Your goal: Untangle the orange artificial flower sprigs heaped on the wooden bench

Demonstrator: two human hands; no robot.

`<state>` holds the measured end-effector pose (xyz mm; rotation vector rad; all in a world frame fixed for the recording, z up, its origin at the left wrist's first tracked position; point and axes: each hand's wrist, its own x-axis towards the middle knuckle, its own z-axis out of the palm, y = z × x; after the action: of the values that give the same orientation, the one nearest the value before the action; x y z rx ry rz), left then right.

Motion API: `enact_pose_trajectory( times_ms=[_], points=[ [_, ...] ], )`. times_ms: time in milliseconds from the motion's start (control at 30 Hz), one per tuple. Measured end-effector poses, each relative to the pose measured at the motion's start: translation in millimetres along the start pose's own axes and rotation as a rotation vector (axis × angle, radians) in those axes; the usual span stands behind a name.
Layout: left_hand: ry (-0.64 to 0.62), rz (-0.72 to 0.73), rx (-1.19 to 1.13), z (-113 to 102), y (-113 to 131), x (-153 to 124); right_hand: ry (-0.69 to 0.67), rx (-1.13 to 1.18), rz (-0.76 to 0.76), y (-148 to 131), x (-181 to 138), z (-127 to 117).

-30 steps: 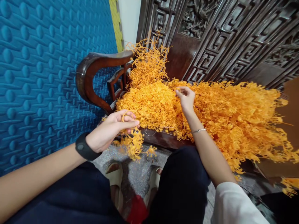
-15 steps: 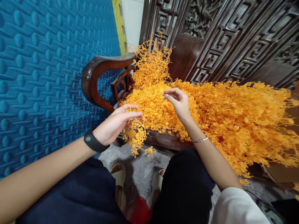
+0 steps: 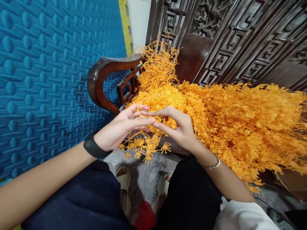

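Between thumb and fingers, my left hand point(image 3: 122, 126) holds a small bunch of orange plastic sprigs point(image 3: 146, 145) with star-like tips. The bunch dangles below the hand, and one thin stem loops up over the fingers. Right beside it, my right hand point(image 3: 181, 129) is closed in a pinch, its fingertips meeting the left thumb and fingers. An orange bit shows between the right thumb and forefinger. Behind both hands lies a heap of similar orange sprigs point(image 3: 168, 95), on a dark wooden seat.
Bare-looking orange stems point(image 3: 158, 67) stand piled at the seat's back corner. A larger orange mass point(image 3: 244, 121) spreads to the right. The wooden armrest point(image 3: 98, 76) curves at the left, beside blue textured matting point(image 3: 48, 80). A carved backrest point(image 3: 223, 48) rises behind.
My right hand has come from over the heap down and left to meet my left hand. The dangling sprigs are more spread out and shifted slightly right.
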<state>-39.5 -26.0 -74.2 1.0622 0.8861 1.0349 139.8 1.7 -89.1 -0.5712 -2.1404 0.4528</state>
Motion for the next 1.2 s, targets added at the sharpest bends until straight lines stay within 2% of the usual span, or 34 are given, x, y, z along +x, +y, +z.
enact_pose_trajectory(
  times_ms=[200, 367, 567, 633, 800, 867, 967, 1067, 1200],
  points=[
    [-0.098, 0.097, 0.044, -1, -6, 1, 0.067, 0.318, 0.236, -4, 0, 1],
    [-0.093, 0.119, 0.062, 8, -17, 1, 0.08, 0.518, 0.362, -2, 1, 2],
    [0.045, 0.337, 0.176, 10, -26, 8, 0.045, 0.789, 0.454, -2, -1, 7],
    [0.026, 0.36, 0.172, 11, -27, 9, 0.044, 0.808, 0.426, -2, -1, 9],
    [-0.038, 0.271, 0.04, 22, -24, 7, 0.044, 0.847, 0.424, 2, 2, 7],
    [-0.02, 0.237, 0.016, 23, -22, 6, 0.119, 0.792, 0.464, 7, 2, 3],
    [0.023, 0.153, 0.109, 20, -19, 9, 0.244, 0.681, 0.503, 17, 1, 0],
    [0.041, 0.11, 0.206, 17, -19, 15, 0.27, 0.572, 0.529, 24, 0, 6],
    [0.089, 0.067, 0.175, 13, -23, 17, 0.308, 0.477, 0.566, 39, 3, 10]
  ],
)
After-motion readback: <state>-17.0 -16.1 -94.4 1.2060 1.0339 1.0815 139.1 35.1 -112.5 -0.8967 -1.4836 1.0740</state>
